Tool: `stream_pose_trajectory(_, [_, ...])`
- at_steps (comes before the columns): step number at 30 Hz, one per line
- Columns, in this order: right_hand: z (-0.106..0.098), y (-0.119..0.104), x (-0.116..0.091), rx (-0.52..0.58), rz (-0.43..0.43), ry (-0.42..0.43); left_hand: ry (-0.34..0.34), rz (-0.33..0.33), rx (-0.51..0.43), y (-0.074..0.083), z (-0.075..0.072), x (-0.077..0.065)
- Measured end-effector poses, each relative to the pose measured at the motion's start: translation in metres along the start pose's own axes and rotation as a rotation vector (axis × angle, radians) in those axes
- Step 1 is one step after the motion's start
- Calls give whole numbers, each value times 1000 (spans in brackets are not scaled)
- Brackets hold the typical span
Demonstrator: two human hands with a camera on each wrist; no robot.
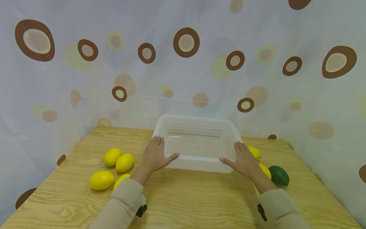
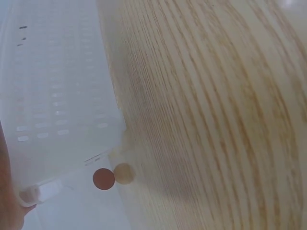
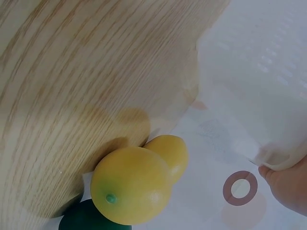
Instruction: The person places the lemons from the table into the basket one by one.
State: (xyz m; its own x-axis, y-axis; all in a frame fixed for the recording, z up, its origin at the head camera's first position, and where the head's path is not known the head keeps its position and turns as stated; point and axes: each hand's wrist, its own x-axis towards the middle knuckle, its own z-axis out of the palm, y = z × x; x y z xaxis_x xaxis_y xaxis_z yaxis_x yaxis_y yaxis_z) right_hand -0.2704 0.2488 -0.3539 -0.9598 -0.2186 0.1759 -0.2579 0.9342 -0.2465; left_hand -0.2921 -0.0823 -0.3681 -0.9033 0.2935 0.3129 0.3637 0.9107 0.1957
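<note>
Both hands hold a white perforated plastic basket (image 1: pixel 197 158) by its two sides, over the far part of the table. My left hand (image 1: pixel 155 155) grips the left rim, thumb on the front rim. On the opposite side, my right hand (image 1: pixel 243 160) grips the right rim in the same way. No contents show inside the basket. The left wrist view has the basket's slotted wall (image 2: pixel 62 86) beside the wood. In the right wrist view, the right hand's fingers (image 3: pixel 288 187) curl at the rim, near two lemons (image 3: pixel 132 187).
Several yellow lemons (image 1: pixel 101 180) lie on the wooden table (image 1: pixel 186 200) to the left of the left forearm. Beside the right hand and forearm are two more lemons (image 1: pixel 254 152) and a dark green fruit (image 1: pixel 279 175). A patterned curtain (image 1: pixel 160 76) hangs behind the table.
</note>
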Motion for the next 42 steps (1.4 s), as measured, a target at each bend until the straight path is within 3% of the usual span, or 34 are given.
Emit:
stream_pose_trajectory(31, [1, -1, -3, -11, 2, 16, 21, -1, -6, 3, -2, -4])
stream_pose_trajectory(42, [0, -1, -2, -19, 2, 9, -1, -3, 0, 2, -2, -4])
